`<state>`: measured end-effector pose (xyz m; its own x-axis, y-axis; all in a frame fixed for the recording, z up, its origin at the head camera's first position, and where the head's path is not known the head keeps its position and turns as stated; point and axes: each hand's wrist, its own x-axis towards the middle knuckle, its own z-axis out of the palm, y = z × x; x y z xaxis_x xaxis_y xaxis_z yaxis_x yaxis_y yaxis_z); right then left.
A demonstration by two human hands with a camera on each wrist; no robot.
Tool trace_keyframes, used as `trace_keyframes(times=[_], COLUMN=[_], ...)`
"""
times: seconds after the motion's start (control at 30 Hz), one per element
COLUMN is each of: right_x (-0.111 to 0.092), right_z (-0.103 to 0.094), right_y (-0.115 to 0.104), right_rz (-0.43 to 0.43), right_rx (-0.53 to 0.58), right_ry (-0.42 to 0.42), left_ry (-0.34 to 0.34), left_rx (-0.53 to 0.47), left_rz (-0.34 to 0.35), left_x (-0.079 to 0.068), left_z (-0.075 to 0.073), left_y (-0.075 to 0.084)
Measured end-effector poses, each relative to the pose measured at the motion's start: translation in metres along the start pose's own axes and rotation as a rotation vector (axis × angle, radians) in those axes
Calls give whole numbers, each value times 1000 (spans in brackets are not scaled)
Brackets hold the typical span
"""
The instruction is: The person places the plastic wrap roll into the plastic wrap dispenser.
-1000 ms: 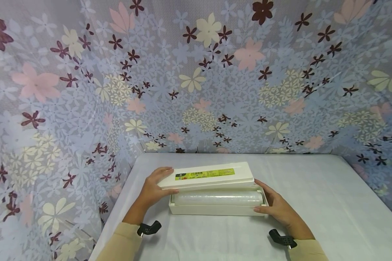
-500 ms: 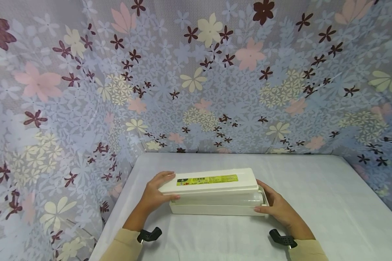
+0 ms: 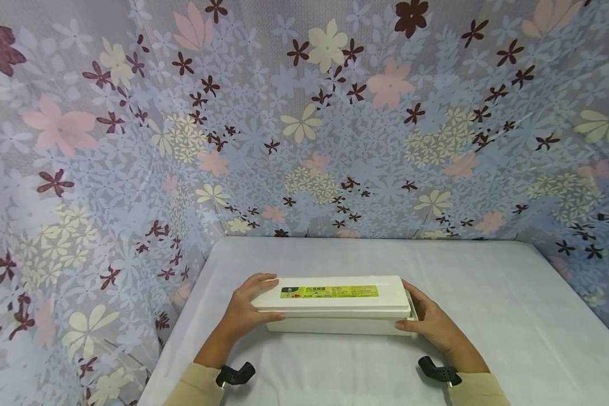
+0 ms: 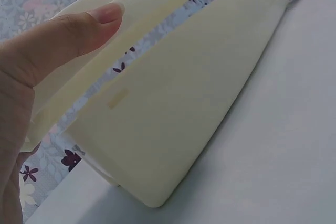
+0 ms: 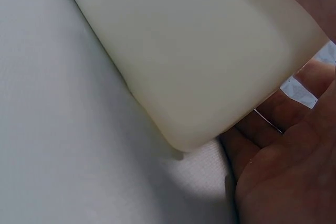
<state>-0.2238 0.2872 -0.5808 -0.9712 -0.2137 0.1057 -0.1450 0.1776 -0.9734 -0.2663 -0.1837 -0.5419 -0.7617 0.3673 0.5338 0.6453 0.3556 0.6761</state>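
Observation:
My left hand [image 3: 245, 305] grips the left end of a long cream-white lid [image 3: 335, 305], thumb along its front side and fingers at the back. A green-yellow label [image 3: 352, 291] runs across the lid's top. Below it the matching cling film box [image 3: 337, 326] rests on the table. In the left wrist view a narrow gap separates the lid from the box [image 4: 178, 82], at least at the left end. My right hand [image 3: 433, 318] holds the right end of the box, thumb in front, fingers behind. The lid hides the inside of the box.
A white cloth covers the table [image 3: 512, 316]. Floral curtains [image 3: 304, 124] hang behind the table and at both sides. A black wrist mount [image 3: 235, 374] sits on the left wrist, and another mount [image 3: 438, 372] on the right.
My left hand has lowered the lid towards the box and shifted it slightly right. The clear roll seen inside earlier is now covered. My right hand has stayed in place.

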Motion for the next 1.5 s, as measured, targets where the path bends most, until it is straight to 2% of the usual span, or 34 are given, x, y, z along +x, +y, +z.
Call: trace_keyframes(times=[0.13, 0.43, 0.73, 1.03, 1.23, 1.5], right_x=[0, 1, 0, 1, 1, 0], right_z=[0, -1, -2, -2, -2, -3], right_y=[-1, 1, 0, 2, 1, 0], right_rz=[2, 9, 13, 4, 5, 14], right_rx=[3, -30, 1, -39, -36, -50], right_ry=[3, -2, 14, 27, 13, 9], left_ry=[12, -3, 22, 39, 30, 18], left_rx=[2, 22, -25, -15, -27, -23], left_rz=[23, -8, 18, -19, -30, 12], left_x=[-1, -5, -3, 0, 1, 1], left_z=[2, 5, 13, 22, 22, 22], left_y=[2, 4, 4, 8, 8, 4])
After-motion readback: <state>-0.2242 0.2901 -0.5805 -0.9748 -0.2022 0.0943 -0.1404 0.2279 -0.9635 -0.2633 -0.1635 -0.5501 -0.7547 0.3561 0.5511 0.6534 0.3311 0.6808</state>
